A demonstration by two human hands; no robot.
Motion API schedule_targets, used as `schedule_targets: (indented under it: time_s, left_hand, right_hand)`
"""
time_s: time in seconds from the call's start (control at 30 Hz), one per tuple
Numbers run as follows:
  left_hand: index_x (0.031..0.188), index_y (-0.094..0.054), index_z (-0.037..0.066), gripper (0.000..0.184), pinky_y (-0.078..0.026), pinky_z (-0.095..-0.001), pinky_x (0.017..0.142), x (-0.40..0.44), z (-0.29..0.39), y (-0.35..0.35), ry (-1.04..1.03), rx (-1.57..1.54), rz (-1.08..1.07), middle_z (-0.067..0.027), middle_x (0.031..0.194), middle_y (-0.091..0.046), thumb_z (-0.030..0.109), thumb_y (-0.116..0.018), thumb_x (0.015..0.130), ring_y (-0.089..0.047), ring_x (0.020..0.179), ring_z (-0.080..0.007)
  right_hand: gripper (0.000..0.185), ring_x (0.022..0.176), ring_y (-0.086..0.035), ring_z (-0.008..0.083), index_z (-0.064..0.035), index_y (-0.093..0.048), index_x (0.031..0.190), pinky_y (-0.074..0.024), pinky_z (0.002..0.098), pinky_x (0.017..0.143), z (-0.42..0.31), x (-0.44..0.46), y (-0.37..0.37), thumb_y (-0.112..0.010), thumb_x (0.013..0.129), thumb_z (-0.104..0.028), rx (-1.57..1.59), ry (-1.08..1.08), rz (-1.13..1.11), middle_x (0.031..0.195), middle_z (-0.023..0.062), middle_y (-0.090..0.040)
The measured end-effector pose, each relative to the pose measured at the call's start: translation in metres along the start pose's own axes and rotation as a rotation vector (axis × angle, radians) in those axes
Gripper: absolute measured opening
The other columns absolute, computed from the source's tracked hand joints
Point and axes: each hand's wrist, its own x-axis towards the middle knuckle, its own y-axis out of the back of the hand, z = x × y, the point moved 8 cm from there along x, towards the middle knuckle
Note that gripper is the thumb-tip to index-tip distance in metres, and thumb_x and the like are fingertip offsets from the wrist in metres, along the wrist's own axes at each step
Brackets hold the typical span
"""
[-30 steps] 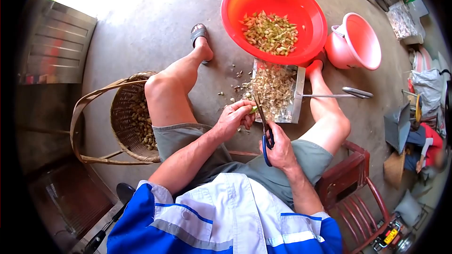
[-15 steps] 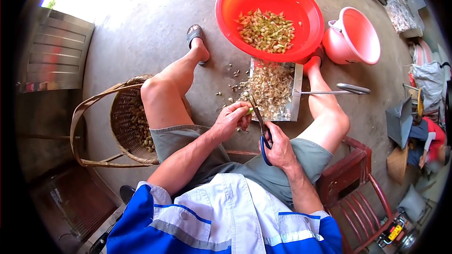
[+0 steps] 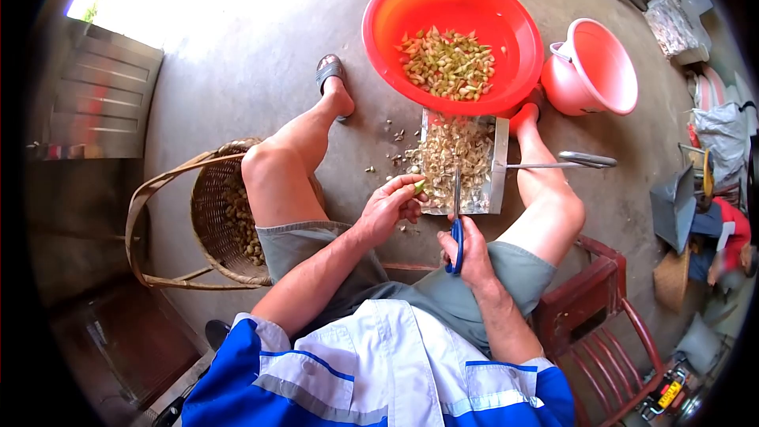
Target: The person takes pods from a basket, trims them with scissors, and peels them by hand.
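My left hand pinches a small pale-green bulb between thumb and fingertips. In my right hand is a pair of scissors with blue handles, the dark blades pointing away from me and looking closed. The blades stand a little to the right of the bulb, apart from it. Beneath them lies a metal dustpan covered with dry trimmings. Beyond it, a red basin contains many green and whitish bulbs.
On the left stands a wicker basket of brownish bulbs. A pink bucket is beside the basin. The dustpan's long handle crosses my right shin. A wooden chair is at right; another person appears at the far right.
The scissors have swung away from the bulb to the right and now point straight ahead, with the blades closer together. My left hand keeps the bulb. The view has shifted slightly.
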Motion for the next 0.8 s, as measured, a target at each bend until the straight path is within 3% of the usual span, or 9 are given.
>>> schedule_targets:
  time_s: [0.2,0.23,0.37,0.5,0.57,0.63,0.67,0.73,0.8]
  left_hand:
    - [0.124,-0.054,0.001,0.034,-0.051,-0.0247,0.062,0.067,0.048,-0.016,-0.094,0.365,0.098,-0.0062,0.094,-0.065,0.022,-0.051,0.097,-0.057,0.067,-0.0107]
    - [0.134,-0.044,-0.001,0.044,-0.053,-0.0261,0.066,0.079,0.067,-0.032,-0.156,0.37,-0.012,-0.0083,0.099,-0.065,0.022,-0.052,0.097,-0.061,0.072,-0.0126]
    - [0.147,-0.018,-0.002,0.068,-0.054,-0.0282,0.071,0.09,0.118,-0.063,-0.259,0.326,-0.024,-0.0128,0.116,-0.061,0.021,-0.056,0.096,-0.066,0.089,-0.0187]
    - [0.137,-0.04,-0.002,0.049,-0.053,-0.0281,0.073,0.047,0.147,-0.037,-0.388,0.523,0.026,-0.0123,0.115,-0.062,0.021,-0.056,0.097,-0.065,0.088,-0.0174]
    - [0.128,-0.051,-0.002,0.037,-0.052,-0.0273,0.074,-0.001,0.177,-0.012,-0.494,0.66,0.155,-0.0109,0.109,-0.064,0.018,-0.055,0.097,-0.063,0.085,-0.0154]
    - [0.124,-0.055,0.0,0.031,-0.05,-0.025,0.073,-0.057,0.207,0.041,-0.731,0.895,0.526,-0.009,0.102,-0.065,0.016,-0.054,0.098,-0.06,0.081,-0.0125]
    - [0.121,-0.056,0.001,0.028,-0.049,-0.024,0.071,-0.082,0.218,0.063,-0.764,0.703,0.564,-0.0072,0.097,-0.064,0.015,-0.053,0.098,-0.059,0.078,-0.0113]
    - [0.114,-0.059,0.002,0.021,-0.046,-0.0225,0.065,-0.127,0.232,0.118,-0.869,0.479,0.634,-0.0036,0.088,-0.063,0.014,-0.053,0.098,-0.054,0.071,-0.0089]
    - [0.107,-0.06,0.003,0.016,-0.042,-0.0215,0.059,-0.161,0.224,0.179,-0.934,0.472,0.756,-0.001,0.082,-0.06,0.013,-0.053,0.098,-0.05,0.066,-0.0071]
  right_hand:
    - [0.042,0.053,-0.049,0.0074,-0.0015,-0.046,0.121,-0.041,0.0227,0.047,0.012,0.006,-0.003,-0.067,0.086,-0.011,0.033,-0.026,-0.032,0.074,0.0007,-0.051]
    - [0.042,0.054,-0.049,0.0071,-0.0016,-0.046,0.122,-0.0411,0.0224,0.047,0.01,0.006,-0.004,-0.067,0.087,-0.011,-0.006,-0.01,-0.049,0.075,0.0007,-0.052]
    - [0.047,0.06,-0.051,0.0063,-0.0024,-0.044,0.129,-0.0431,0.0214,0.052,-0.001,-0.002,-0.004,-0.065,0.087,-0.006,-0.072,0.087,-0.037,0.081,0.0004,-0.052]
    - [0.055,0.068,-0.052,0.0055,-0.0035,-0.039,0.136,-0.0444,0.0204,0.056,-0.039,-0.042,0.012,-0.063,0.087,0.001,-0.102,0.278,0.023,0.086,-0.0002,-0.052]
    - [0.061,0.073,-0.054,0.0065,-0.0026,-0.035,0.14,-0.0471,0.0205,0.062,-0.058,-0.078,0.033,-0.062,0.085,0.007,0.162,0.271,0.092,0.092,0.0006,-0.052]
    - [0.06,0.072,-0.054,0.0084,-0.0028,-0.037,0.138,-0.0468,0.0212,0.06,-0.07,-0.115,0.074,-0.056,0.084,0.013,-0.004,0.478,0.314,0.093,0.0014,-0.053]
    - [0.059,0.074,-0.053,0.0084,-0.0023,-0.037,0.137,-0.0468,0.0213,0.062,-0.083,-0.133,0.092,-0.056,0.083,0.013,-0.145,0.534,0.4,0.092,0.0024,-0.052]
    - [0.055,0.08,-0.051,0.0086,0.0001,-0.036,0.137,-0.0457,0.0205,0.066,-0.066,-0.16,0.148,-0.056,0.086,0.005,-0.376,0.412,0.699,0.089,0.0021,-0.05]
    - [0.054,0.066,-0.05,0.0086,-0.0008,-0.036,0.138,-0.0446,0.0215,0.055,-0.043,-0.178,0.197,-0.057,0.088,0.001,-0.393,0.343,0.871,0.088,0.0011,-0.05]
